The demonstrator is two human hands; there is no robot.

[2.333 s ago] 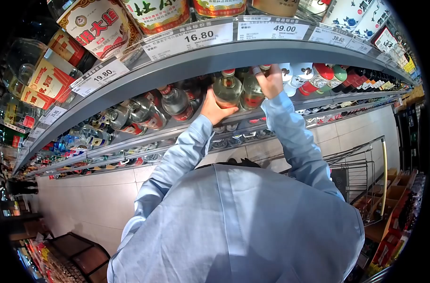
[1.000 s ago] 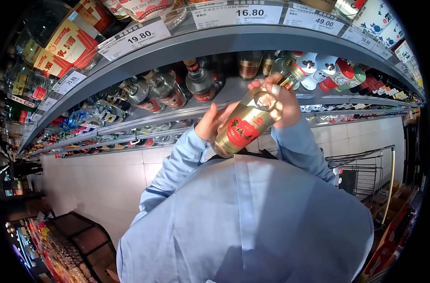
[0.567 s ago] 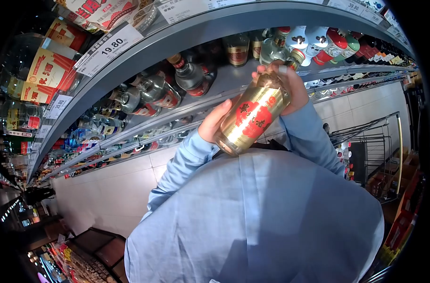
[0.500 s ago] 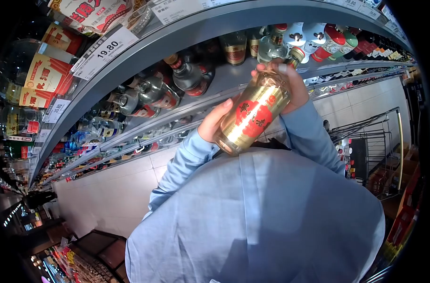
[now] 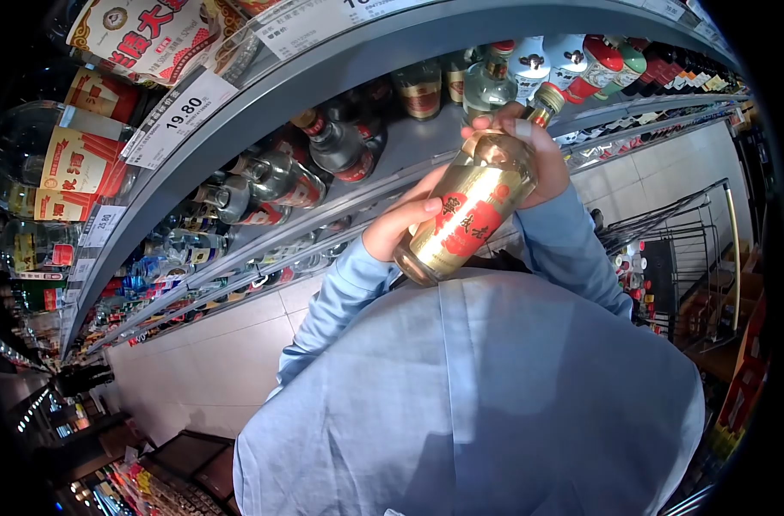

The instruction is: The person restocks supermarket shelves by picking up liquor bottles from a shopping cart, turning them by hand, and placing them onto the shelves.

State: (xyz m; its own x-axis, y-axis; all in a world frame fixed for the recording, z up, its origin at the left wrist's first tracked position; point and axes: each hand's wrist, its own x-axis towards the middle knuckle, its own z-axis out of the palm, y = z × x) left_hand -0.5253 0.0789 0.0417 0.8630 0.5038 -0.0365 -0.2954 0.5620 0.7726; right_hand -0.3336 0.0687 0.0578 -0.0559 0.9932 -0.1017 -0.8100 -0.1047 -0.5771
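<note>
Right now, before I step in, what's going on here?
A person in a light blue shirt is holding a glass bottle with a gold and red label in both hands, tilted in front of their chest. The left hand supports it near the base, and the right hand grips it near the neck. It is off the shelf, where other bottles stand. A wire cart is off to the right.

Clear glass bottle (image 5: 471, 206), gold-and-red label, cap on, tilted, neck up toward the right
</note>
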